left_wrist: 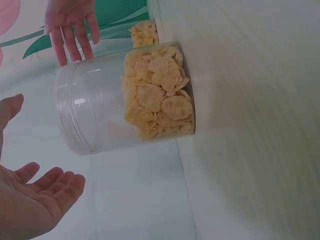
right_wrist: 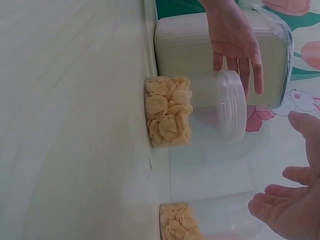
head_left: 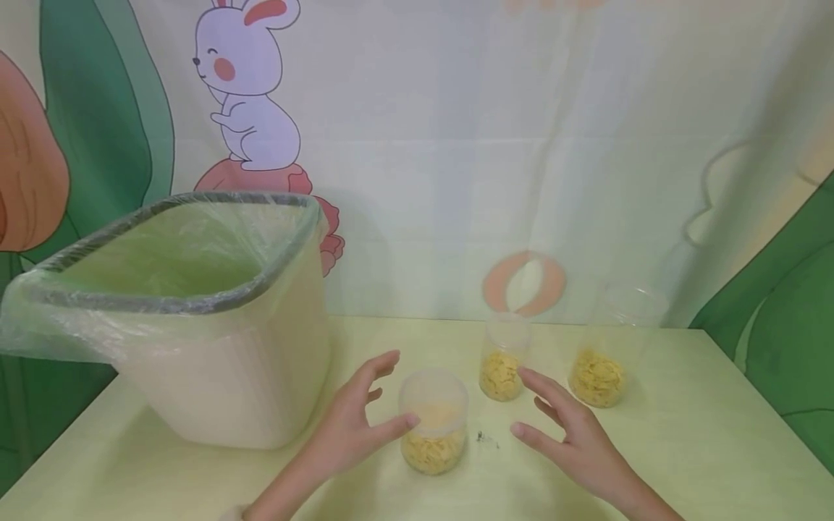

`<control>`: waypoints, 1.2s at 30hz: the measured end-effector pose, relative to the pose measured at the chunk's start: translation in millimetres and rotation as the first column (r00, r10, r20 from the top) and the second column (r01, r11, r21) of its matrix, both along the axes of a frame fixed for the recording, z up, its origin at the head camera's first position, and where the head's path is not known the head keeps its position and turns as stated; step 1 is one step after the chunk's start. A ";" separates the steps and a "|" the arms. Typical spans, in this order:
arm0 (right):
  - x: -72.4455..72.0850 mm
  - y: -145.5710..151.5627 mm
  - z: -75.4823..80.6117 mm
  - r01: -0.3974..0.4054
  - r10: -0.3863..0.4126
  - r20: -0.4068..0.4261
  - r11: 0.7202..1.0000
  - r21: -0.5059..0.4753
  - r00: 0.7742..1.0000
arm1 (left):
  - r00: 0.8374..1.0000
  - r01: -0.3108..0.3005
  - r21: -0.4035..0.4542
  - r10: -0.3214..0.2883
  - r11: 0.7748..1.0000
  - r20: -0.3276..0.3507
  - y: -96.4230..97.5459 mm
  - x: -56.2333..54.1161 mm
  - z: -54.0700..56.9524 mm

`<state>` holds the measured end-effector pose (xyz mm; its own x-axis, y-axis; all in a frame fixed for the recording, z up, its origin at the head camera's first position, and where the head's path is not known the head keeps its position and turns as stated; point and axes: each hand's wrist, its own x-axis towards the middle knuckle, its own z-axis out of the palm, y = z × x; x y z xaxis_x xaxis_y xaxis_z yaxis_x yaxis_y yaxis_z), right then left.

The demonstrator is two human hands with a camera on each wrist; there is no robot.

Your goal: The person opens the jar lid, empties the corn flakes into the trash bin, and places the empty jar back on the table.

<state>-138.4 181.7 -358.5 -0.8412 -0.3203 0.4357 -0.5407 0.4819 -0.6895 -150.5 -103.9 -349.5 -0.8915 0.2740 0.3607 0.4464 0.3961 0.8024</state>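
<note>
Your left hand point(head_left: 352, 429) and right hand point(head_left: 580, 443) are spread, flanking the near jar point(head_left: 438, 436) on the bench point(head_left: 691, 434). You're likely at the reach; gripping would call for curling fingers round it.

A bin point(head_left: 221, 383) stands on the table point(head_left: 704, 441), left of three jars point(head_left: 434, 452).

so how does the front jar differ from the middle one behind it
The front jar is wider; the middle jar is slimmer. The front jar stands nearer the person, while the middle jar sits farther back on the table. Both are clear, upright and only partly filled with yellow flakes.
</note>
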 end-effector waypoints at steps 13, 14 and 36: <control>-2.1 -9.8 -13.3 -0.066 0.066 0.029 0.998 -0.020 0.997 | 0.998 0.028 -0.006 -0.027 1.000 0.063 4.5 0.0 -8.8; -2.6 -10.7 -14.6 -0.070 0.071 0.036 0.997 -0.025 0.997 | 0.997 0.028 -0.006 -0.027 1.000 0.069 4.9 -0.1 -9.2; -11.2 -32.7 -31.4 -0.147 0.156 0.254 0.988 -0.053 0.955 | 0.993 0.077 -0.063 -0.071 0.995 0.099 9.8 -7.9 -11.3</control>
